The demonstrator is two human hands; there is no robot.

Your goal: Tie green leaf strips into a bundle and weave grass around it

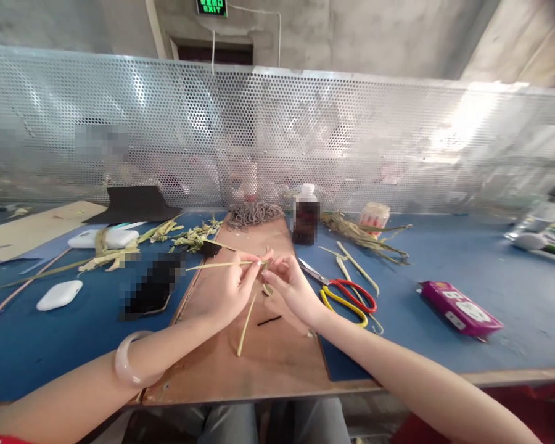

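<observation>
Over the brown board, my left hand (231, 285) pinches a thin pale-green plant strip (208, 266) between thumb and fingers; its end sticks out to the left. My right hand (295, 288) is closed at the same spot, fingers curled and thumb pressed in, on the strip work where the two hands meet. Another length of strip (246, 327) slants down below the fingertips onto the board. A small black stick-like piece (269, 320) lies nearby. Just right of my right hand are scissors (326, 280) with one red and one yellow handle, blades apart.
Loose strips (358, 268) lie by the scissors. Dried leaves (365, 234), a dark bottle (306, 216), a jar (374, 216) and tangled wire-like strands (254, 214) stand behind. A phone (152, 287) and white case (59, 295) are left, a purple packet (460, 308) right. A perforated metal screen (277, 135) closes the back.
</observation>
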